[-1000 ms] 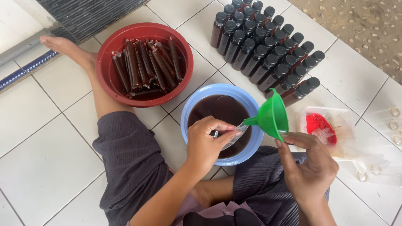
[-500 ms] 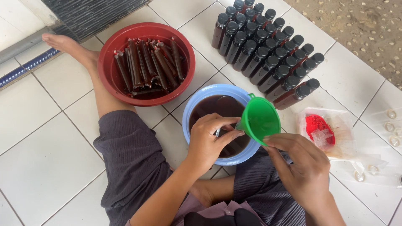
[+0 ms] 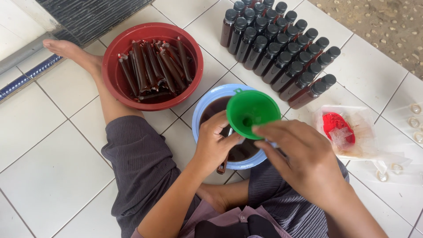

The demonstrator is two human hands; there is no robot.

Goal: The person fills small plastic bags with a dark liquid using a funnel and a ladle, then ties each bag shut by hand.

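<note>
Green funnel (image 3: 252,113) now tipped mouth-up over blue bowl (image 3: 207,105); right hand (image 3: 299,156) pinches rim; left hand (image 3: 216,145) clasps stem.

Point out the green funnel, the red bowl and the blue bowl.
green funnel (image 3: 253,112), head view, inner cone wall.
red bowl (image 3: 115,77), head view, left inner wall.
blue bowl (image 3: 200,112), head view, left rim.

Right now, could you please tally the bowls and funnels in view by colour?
Red bowl: 1
Blue bowl: 1
Green funnel: 1
Total: 3
</note>
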